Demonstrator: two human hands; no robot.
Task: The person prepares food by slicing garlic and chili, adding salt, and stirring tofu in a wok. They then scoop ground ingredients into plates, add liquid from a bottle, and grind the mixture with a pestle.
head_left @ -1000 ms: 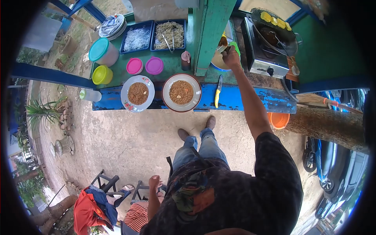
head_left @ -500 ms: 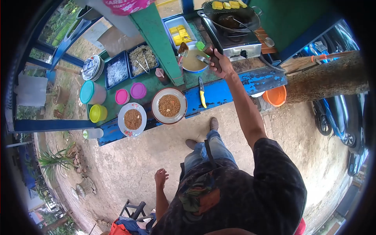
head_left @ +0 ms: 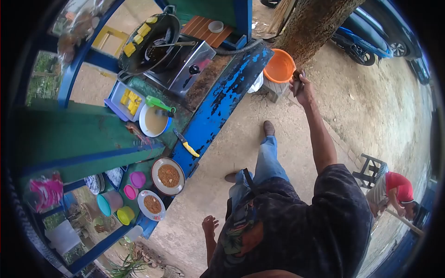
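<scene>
My right hand [head_left: 302,89] is stretched out to the right of the blue stall counter [head_left: 222,104] and grips a dark brown object [head_left: 296,76], held just beside an orange basin [head_left: 279,67] that sits low by a tree trunk [head_left: 314,23]. What the object is I cannot tell. My left hand [head_left: 209,225] hangs at my side with fingers apart, holding nothing. On the counter lie a yellow-handled knife [head_left: 187,146], a bowl of light brown sauce [head_left: 154,121] and two plates of brown fried food [head_left: 168,175], [head_left: 152,204].
A wok [head_left: 150,44] with yellow pieces sits on a gas stove [head_left: 187,62]. A tray of yellow pieces [head_left: 126,99] and coloured lidded tubs [head_left: 125,204] stand further back. A person in a red shirt [head_left: 394,190] bends near a chair [head_left: 369,167]. Motorbikes [head_left: 366,41] are parked beyond the tree.
My right hand has swung from the sauce bowl on the counter out to the right, carrying the dark object to the orange basin. My view has turned right; my left hand stays down.
</scene>
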